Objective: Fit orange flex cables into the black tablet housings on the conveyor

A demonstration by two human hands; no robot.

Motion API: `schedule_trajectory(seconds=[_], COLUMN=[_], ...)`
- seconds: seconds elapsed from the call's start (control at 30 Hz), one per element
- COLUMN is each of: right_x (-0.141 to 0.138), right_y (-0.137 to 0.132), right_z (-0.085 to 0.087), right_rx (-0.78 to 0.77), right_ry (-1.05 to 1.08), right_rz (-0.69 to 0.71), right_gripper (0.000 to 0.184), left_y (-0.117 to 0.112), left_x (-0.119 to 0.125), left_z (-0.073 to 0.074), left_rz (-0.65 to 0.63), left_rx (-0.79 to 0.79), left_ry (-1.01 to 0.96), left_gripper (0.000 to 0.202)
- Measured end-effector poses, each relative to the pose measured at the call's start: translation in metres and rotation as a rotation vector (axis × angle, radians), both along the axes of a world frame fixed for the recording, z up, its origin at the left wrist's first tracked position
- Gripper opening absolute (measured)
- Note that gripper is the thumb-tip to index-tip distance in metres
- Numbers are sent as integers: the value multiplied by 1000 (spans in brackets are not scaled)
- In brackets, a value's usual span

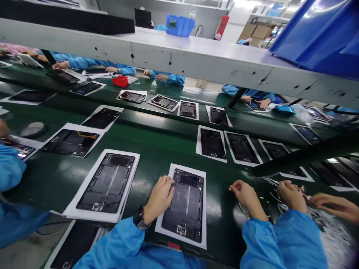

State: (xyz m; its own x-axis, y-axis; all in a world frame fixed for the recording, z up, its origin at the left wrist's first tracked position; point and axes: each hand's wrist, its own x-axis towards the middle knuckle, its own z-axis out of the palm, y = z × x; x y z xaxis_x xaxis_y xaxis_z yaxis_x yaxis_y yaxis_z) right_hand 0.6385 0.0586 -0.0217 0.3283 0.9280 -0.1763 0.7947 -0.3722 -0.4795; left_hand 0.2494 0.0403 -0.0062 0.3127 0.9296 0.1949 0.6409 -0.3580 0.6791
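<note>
A black tablet housing (183, 201) with its inside showing lies on a white sheet (203, 224) in front of me. My left hand (160, 200), with a dark watch at the wrist, has its fingers curled over the housing's upper left edge; the fingertips are partly hidden. To the right, above the green bench, my right hand (246, 195) is pinched closed on a small thin strip (230, 189), pale at the tip. Part of a thin dark strip hangs below that palm. Left of my left hand, another open housing (109, 183) rests on white sheets.
Co-worker hands (293, 196) work close to my right hand, beside small loose parts and clear plastic (333, 235). More housings (212, 144) on sheets line the green bench (151, 149). A shelf (168, 52) crosses overhead; a dark post (305, 153) slants at right.
</note>
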Motion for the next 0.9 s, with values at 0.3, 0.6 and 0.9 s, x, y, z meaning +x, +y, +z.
schedule_trajectory(seconds=[0.3, 0.6, 0.9], right_x=[-81, -147, -173], right_y=[-39, -17, 31], right_z=[69, 83, 61], right_rx=[205, 250, 24], right_ry=[325, 415, 679], right_rz=[132, 385, 452], right_gripper=[39, 41, 26], left_y=[13, 12, 5], left_x=[65, 82, 18], left_z=[46, 20, 13], left_rz=[-250, -246, -87], left_rx=[-352, -642, -308], left_ry=[-478, -695, -212], left_gripper=[47, 31, 29])
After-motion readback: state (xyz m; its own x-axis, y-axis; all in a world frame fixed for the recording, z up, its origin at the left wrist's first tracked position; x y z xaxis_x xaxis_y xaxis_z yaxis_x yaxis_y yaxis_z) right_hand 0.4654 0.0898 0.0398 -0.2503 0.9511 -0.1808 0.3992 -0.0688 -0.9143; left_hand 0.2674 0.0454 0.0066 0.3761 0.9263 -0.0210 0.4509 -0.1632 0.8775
